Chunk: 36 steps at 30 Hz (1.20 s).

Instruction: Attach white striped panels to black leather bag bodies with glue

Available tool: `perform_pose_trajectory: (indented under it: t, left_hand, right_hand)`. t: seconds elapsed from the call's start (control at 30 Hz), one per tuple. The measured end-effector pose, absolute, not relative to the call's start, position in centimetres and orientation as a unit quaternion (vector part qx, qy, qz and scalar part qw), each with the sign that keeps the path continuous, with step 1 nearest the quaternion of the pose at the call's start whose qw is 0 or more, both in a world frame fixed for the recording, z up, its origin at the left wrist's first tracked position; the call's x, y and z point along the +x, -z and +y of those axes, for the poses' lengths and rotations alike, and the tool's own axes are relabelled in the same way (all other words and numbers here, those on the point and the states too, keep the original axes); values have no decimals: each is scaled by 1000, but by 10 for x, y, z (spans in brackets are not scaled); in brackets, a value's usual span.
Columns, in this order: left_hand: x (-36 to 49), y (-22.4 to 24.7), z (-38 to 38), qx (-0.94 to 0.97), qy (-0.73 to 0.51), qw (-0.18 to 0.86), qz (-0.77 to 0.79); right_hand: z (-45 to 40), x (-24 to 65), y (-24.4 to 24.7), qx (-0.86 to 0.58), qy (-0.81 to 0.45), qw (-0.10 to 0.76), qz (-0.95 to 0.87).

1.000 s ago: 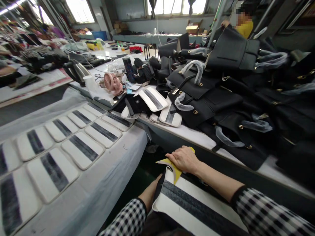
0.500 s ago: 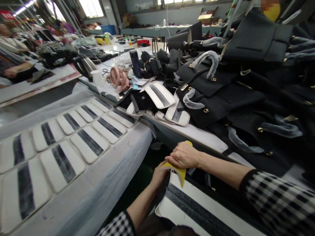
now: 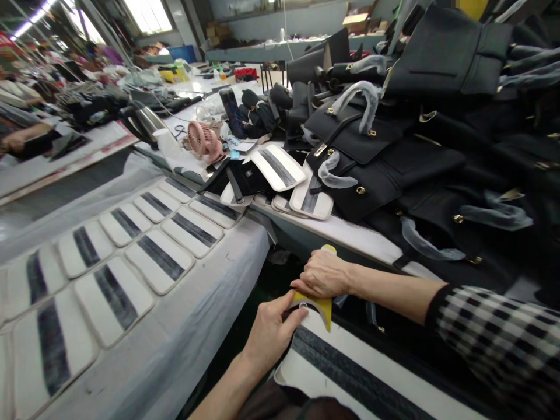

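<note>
A yellow tool [image 3: 322, 308] with a concave curved edge is gripped from above by my right hand [image 3: 326, 274], and its rounded yellow end pokes out beyond the fist. Its edge meets the near end of a white panel [image 3: 371, 350] with a dark lengthwise stripe, lying across my lap over black material. My left hand [image 3: 270, 335] pinches that panel end, thumb on top and forefinger beside the tool. Its other fingers are partly hidden. A small white loop shows by the thumb. Similar striped panels [image 3: 160, 261] lie in rows on the covered table at left.
Black handbags [image 3: 389, 157] with wrapped handles are heaped at right. Loose striped panels [image 3: 280, 167], a pink fan [image 3: 205, 141], a white cup [image 3: 166, 143] and a metal kettle [image 3: 146, 119] stand or lie on the bench ahead. A dark gap separates the tables. Another person's hand is far left.
My left hand has come up from beneath the panel end, its thumb now on top. My right hand and the yellow tool have barely moved. The view has shifted slightly.
</note>
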<state>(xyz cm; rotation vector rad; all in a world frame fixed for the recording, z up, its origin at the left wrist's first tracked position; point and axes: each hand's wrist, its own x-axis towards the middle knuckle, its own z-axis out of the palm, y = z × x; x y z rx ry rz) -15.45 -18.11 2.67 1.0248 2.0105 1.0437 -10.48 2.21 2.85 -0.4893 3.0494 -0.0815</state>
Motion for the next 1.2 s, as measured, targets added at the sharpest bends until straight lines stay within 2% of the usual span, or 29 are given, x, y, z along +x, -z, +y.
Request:
perform_pose_trajectory:
  t: [0.23, 0.53, 0.67, 0.8, 0.87, 1.1, 1.2]
  left_hand:
    - [-150, -28, -182, 401, -381, 288, 781]
    - [-148, -16, -185, 493, -290, 258, 779]
    - [-154, -21, -186, 460, -389, 340, 722]
    - [-161, -13, -181, 288, -532, 497, 621]
    - [-163, -4, -176, 218, -562, 544, 583]
    - [-171, 9, -159, 293, -522, 535, 596]
    - [-176, 5, -156, 318, -509, 528, 601]
  right_hand:
    - [18, -98, -25, -145, 36, 23, 989]
    - [8, -77, -27, -88, 58, 67, 992]
    - [-4, -62, -32, -33, 66, 71, 995]
    - [-6, -49, -33, -7, 62, 79, 995]
    - [-5, -46, -32, -2, 65, 84, 994]
    - [-11, -34, -32, 34, 54, 109, 992]
    - [-3, -12, -40, 133, 76, 135, 979]
